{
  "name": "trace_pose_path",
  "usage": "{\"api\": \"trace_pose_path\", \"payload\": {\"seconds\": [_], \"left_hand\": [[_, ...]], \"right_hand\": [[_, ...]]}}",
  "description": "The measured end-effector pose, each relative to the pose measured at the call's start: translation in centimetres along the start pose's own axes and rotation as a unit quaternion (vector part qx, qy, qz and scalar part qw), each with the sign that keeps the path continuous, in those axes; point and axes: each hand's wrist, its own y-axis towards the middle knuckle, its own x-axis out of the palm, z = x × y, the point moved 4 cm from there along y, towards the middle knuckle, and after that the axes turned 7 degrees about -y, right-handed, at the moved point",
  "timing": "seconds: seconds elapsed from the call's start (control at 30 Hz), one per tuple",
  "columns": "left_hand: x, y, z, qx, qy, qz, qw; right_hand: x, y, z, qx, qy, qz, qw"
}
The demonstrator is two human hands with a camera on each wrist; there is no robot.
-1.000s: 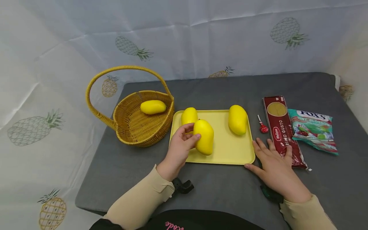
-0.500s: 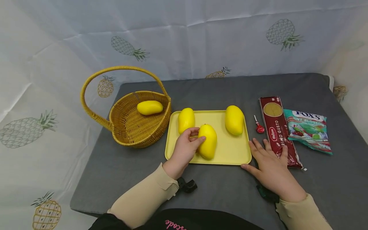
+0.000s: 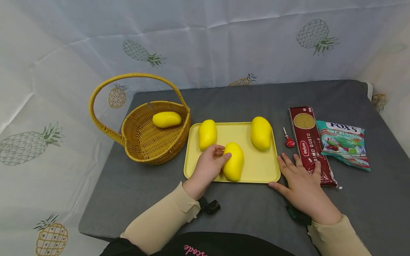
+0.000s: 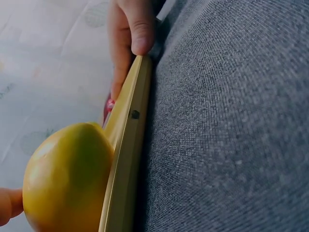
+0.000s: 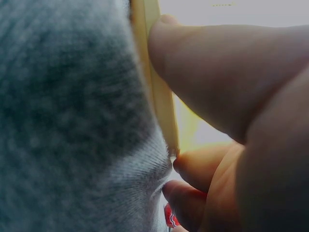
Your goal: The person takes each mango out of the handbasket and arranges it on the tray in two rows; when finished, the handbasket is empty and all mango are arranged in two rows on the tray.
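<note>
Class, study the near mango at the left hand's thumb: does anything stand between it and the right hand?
Nothing visible does: between the near mango and the right hand lie only the bare surface and low rim of the yellow tray. The far-right mango sits off that line.

mangoes: yellow | tray: pale yellow | basket: golden | tablecloth: grey | backdrop: white, pineapple-printed

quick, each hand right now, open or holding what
Left hand: holding the front mango.
Right hand: open, touching the yellow tray at its near right corner.
</note>
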Motion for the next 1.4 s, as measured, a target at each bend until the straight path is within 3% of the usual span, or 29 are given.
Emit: {"api": "trace_pose_path", "payload": {"seconds": [0.5,0.8,1.03,1.2,1.4], "left_hand": [[-0.1,-0.2,0.0,0.008,0.011,-0.006,0.9999],[-0.6,-0.8,0.4,-0.006,-0.024,-0.006,0.9997],[-1.3,-2.3,1.8,0.037,-0.006,0.003,0.9993],[-2.2,-3.1,3.4,0.055,-0.06,0.0,0.9967],[-4.6,-3.3,5.4,0.025,-0.152,0.003,0.988]], "right_hand": [[0.0,0.0,-0.1,0.002,-0.001,-0.005,1.0],[0.0,0.1,0.0,0.0,-0.001,-0.003,1.0],[0.1,0.0,0.2,-0.002,-0.004,-0.001,1.0],[0.1,0.0,0.3,-0.004,-0.003,0.0,1.0],[0.1,0.0,0.2,-0.005,-0.001,0.001,1.0]]}}
